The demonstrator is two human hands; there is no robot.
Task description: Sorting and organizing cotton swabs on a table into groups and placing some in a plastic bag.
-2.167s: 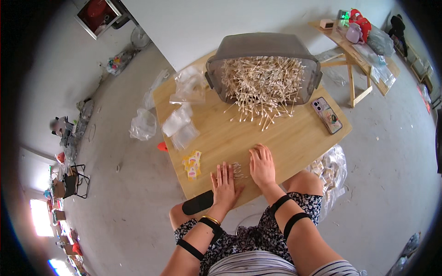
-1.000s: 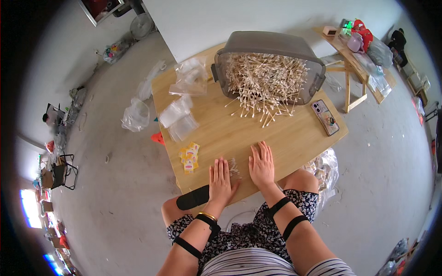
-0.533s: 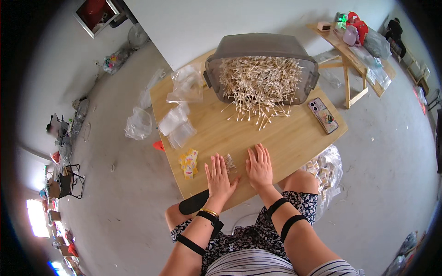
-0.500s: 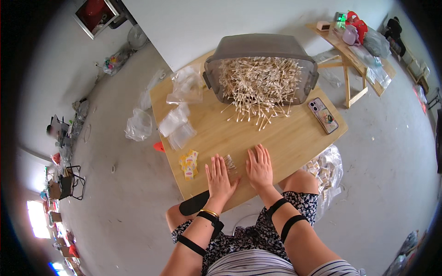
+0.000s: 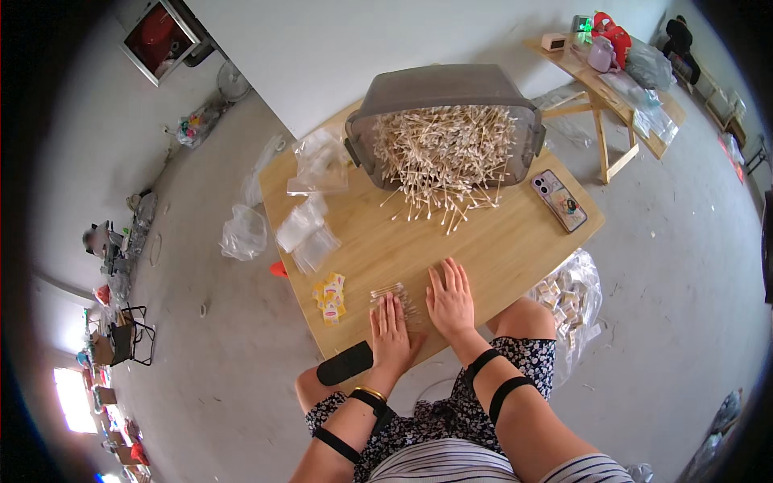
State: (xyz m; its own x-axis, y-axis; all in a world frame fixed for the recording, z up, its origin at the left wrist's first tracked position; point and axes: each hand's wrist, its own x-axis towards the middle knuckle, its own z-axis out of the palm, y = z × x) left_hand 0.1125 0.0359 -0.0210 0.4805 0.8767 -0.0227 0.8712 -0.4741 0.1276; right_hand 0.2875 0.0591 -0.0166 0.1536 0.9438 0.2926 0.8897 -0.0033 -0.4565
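A small group of cotton swabs point(image 5: 409, 308) lies near the front of the wooden table point(image 5: 382, 241), in what looks like a clear bag. My left hand point(image 5: 392, 342) rests flat with fingers stretched out over part of these swabs, some tips showing beyond and beside the fingertips. To their right, my right hand point(image 5: 451, 302) lies flat on the tabletop, fingers extended, holding nothing. At the far side a grey translucent bin point(image 5: 443, 84) is tipped toward me, and a large heap of loose cotton swabs point(image 5: 447, 149) spills from it.
Yellow-and-white paper pieces point(image 5: 330, 298) lie left of my left hand. Clear plastic bags point(image 5: 310, 233) sit behind them. A phone point(image 5: 560, 201) is at the table's right. A clear sack point(image 5: 572, 298) of small packs stands beside my leg. A side table point(image 5: 612, 84) holds bags.
My left hand has slid a little toward me, and more of the cotton swabs show beyond its fingertips. My right hand has hardly moved.
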